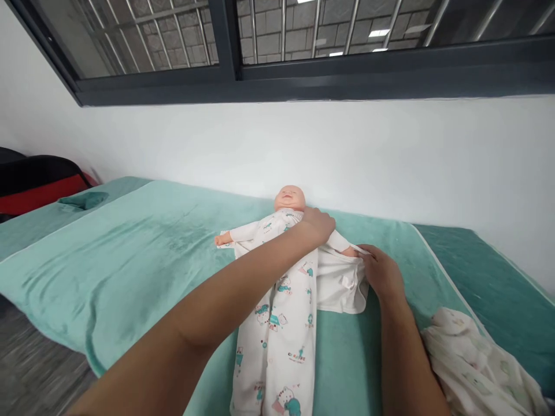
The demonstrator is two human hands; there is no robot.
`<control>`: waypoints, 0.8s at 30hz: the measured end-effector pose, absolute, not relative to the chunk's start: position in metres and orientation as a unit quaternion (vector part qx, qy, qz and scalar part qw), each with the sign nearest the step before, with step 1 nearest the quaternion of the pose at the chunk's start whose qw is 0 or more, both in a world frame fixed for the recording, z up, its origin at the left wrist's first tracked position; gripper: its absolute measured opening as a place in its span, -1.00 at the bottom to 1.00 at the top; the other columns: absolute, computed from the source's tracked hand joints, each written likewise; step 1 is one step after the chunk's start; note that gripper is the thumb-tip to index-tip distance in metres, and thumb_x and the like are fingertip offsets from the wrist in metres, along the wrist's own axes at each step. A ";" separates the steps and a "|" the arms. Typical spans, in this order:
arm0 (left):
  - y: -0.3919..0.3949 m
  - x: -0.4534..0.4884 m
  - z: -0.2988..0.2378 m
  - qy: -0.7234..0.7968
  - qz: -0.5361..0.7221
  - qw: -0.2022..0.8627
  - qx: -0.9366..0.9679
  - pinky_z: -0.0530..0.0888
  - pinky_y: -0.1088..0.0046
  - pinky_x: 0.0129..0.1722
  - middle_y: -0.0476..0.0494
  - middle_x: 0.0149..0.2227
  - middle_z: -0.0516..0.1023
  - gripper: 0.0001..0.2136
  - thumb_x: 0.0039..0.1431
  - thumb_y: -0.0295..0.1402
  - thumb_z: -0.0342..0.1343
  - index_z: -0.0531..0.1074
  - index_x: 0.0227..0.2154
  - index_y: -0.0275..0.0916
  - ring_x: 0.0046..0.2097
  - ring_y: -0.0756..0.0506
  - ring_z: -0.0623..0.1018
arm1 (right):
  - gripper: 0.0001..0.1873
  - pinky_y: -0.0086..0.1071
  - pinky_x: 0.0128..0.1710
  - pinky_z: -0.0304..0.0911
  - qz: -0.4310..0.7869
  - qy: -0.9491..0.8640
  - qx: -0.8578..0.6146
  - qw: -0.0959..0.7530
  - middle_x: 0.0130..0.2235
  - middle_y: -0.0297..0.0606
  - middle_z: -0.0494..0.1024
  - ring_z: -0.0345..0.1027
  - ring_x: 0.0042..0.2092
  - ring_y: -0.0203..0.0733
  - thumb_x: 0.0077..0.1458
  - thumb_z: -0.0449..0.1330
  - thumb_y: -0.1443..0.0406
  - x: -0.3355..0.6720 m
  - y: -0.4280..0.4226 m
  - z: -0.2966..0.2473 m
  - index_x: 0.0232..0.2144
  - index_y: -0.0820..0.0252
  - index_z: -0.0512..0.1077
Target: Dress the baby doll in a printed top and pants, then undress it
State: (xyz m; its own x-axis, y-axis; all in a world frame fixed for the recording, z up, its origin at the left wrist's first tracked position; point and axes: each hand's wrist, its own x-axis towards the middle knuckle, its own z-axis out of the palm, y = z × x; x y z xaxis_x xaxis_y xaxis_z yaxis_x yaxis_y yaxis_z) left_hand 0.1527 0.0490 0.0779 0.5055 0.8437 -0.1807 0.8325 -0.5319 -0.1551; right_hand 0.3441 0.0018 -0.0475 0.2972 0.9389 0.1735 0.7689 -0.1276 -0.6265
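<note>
A baby doll (pixel 289 198) lies on its back on a teal towel (pixel 130 260), head toward the wall. It wears a white printed sleepsuit (pixel 281 323) whose right front flap (pixel 340 286) lies opened out to the side. My left hand (pixel 318 224) reaches across and rests closed on the doll's chest near the shoulder, gripping the suit. My right hand (pixel 381 271) pinches the edge of the opened flap beside the doll's arm.
Another crumpled printed garment (pixel 472 364) lies at the lower right on the towel. A darker teal mat (pixel 489 271) runs along the white wall. A red and black bag (pixel 39 185) sits far left. The floor shows at lower left.
</note>
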 end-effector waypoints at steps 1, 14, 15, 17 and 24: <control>0.048 0.149 0.079 -0.487 0.119 0.028 -0.865 0.40 0.03 0.07 -0.42 0.16 0.50 -0.56 0.15 -0.57 0.09 0.46 0.11 -0.28 0.17 -0.36 0.46 | -0.53 -0.21 -0.16 0.32 0.132 -0.573 -0.743 0.320 -0.08 -0.14 0.68 0.52 -0.10 0.01 0.11 0.01 0.27 0.346 0.002 -0.049 -0.05 0.06 0.62; 0.049 0.152 0.072 -0.504 0.120 0.003 -0.856 0.35 0.03 0.10 -0.42 0.21 0.43 -0.48 0.14 -0.51 0.17 0.34 0.19 -0.29 0.22 -0.38 0.39 | -0.59 -0.35 -0.39 0.35 0.269 -0.418 -0.675 0.544 -0.23 -0.14 0.69 0.54 -0.28 -0.08 -0.14 0.23 0.19 0.342 0.001 -0.047 -0.19 0.16 0.63; 0.050 0.153 0.071 -0.502 0.119 0.000 -0.857 0.35 0.03 0.09 -0.42 0.21 0.43 -0.48 0.14 -0.51 0.17 0.34 0.19 -0.28 0.22 -0.38 0.39 | -0.59 -0.37 -0.43 0.34 0.278 -0.398 -0.665 0.568 -0.24 -0.15 0.69 0.53 -0.30 -0.10 -0.16 0.26 0.18 0.343 0.002 -0.049 -0.21 0.17 0.62; 0.051 0.154 0.069 -0.498 0.116 -0.007 -0.859 0.35 0.03 0.09 -0.41 0.21 0.43 -0.49 0.15 -0.50 0.17 0.34 0.19 -0.28 0.23 -0.38 0.39 | -0.59 -0.40 -0.49 0.31 0.285 -0.365 -0.649 0.604 -0.26 -0.15 0.68 0.52 -0.35 -0.14 -0.20 0.30 0.17 0.344 0.005 -0.052 -0.24 0.20 0.61; 0.054 0.165 0.054 -0.492 0.106 -0.038 -0.863 0.33 0.02 0.13 -0.40 0.22 0.42 -0.54 0.23 -0.49 0.07 0.32 0.20 -0.28 0.24 -0.35 0.39 | -0.67 -0.39 -0.35 0.41 0.306 -0.354 -0.598 0.651 -0.14 -0.11 0.67 0.57 -0.18 -0.13 -0.11 0.25 0.19 0.334 0.009 -0.050 -0.26 0.19 0.56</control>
